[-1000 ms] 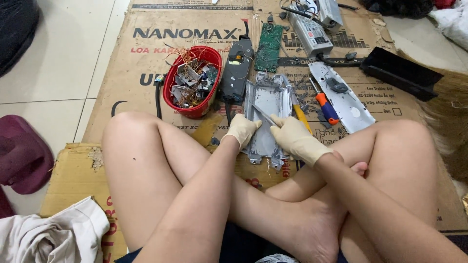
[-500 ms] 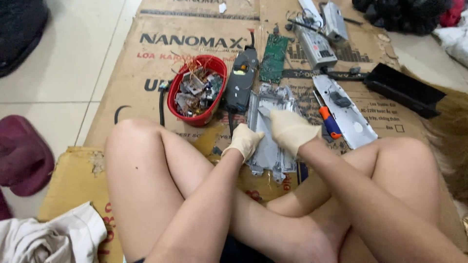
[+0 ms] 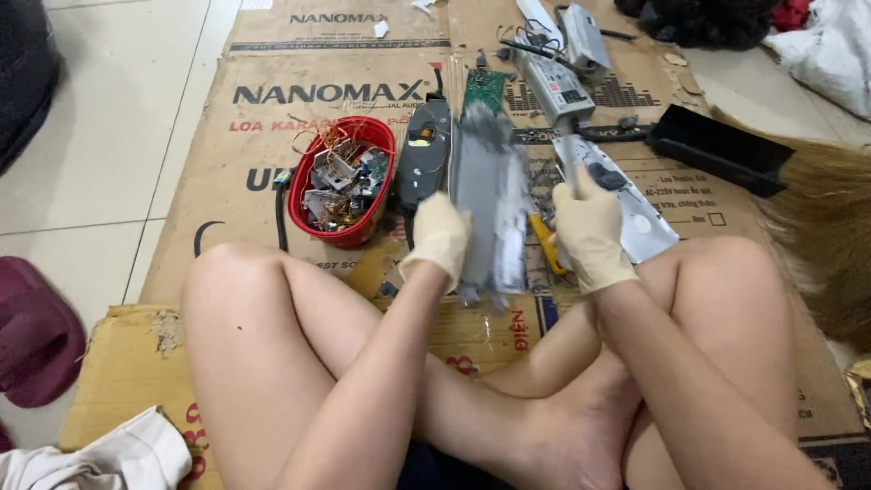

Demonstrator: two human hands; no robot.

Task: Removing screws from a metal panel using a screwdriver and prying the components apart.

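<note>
I sit cross-legged on flattened cardboard (image 3: 227, 172) with pale gloves on both hands. My left hand (image 3: 439, 234) grips the left edge of a long grey metal chassis plate (image 3: 490, 204). The plate is lifted off the cardboard, stands on edge and is blurred by motion. My right hand (image 3: 590, 227) is just right of the plate with its fingers together and curled. What it holds, if anything, is hidden. A yellow-handled screwdriver (image 3: 544, 243) lies between the plate and my right hand.
A red bowl (image 3: 299, 195) of wires and small parts stands to the left, beside a black device (image 3: 424, 159). A green circuit board (image 3: 485, 86), grey metal units (image 3: 555, 86), a silver panel (image 3: 640, 213) and a black tray (image 3: 721, 145) lie further out. A broom (image 3: 830, 227) is at right.
The metal plate lay flat under both hands. My left hand has since lifted and tilted it on edge, and my right hand has come off it to the right.
</note>
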